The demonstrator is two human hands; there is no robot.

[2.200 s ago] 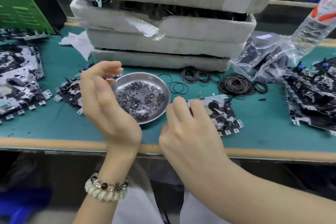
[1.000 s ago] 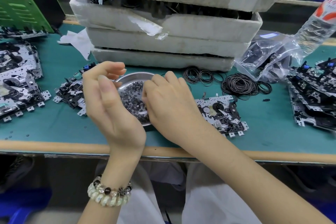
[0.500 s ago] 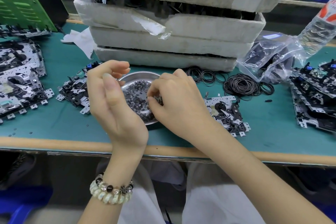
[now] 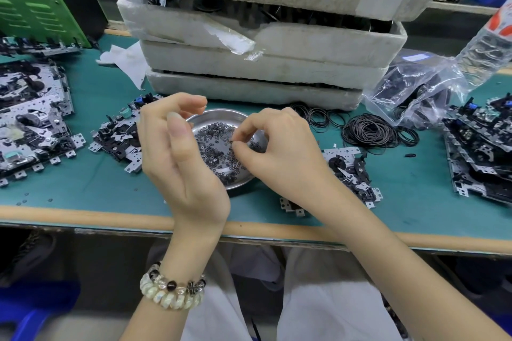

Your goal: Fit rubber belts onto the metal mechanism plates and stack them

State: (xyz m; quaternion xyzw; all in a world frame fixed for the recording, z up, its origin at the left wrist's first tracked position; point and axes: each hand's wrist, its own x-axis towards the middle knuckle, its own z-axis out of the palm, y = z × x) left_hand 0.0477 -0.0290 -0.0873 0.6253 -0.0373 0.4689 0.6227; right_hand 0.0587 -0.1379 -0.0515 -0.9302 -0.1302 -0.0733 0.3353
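Note:
A shallow steel dish (image 4: 221, 115) of several small dark washers sits in the middle of the green bench. My right hand (image 4: 279, 152) hovers over it, thumb and forefinger pinching a small dark washer. My left hand (image 4: 177, 152) is raised at the dish's left edge, fingers loosely curled and holding nothing. One metal mechanism plate (image 4: 349, 169) lies right of the dish, partly under my right wrist. Another mechanism plate (image 4: 119, 135) lies to the left of the dish. Loose black rubber belts (image 4: 370, 131) are heaped behind the right plate.
Stacked white foam trays (image 4: 257, 66) fill the back centre. Mechanism plate stacks stand at the far left (image 4: 27, 119) and far right (image 4: 479, 152). A clear plastic bag of parts (image 4: 415, 91) and a green metal box (image 4: 41, 0) sit at the back. The bench's wooden front edge (image 4: 83, 219) runs below.
My right hand moved left from the right plate to the dish and pinched a washer there, lifting slightly. My left hand stayed raised beside the dish.

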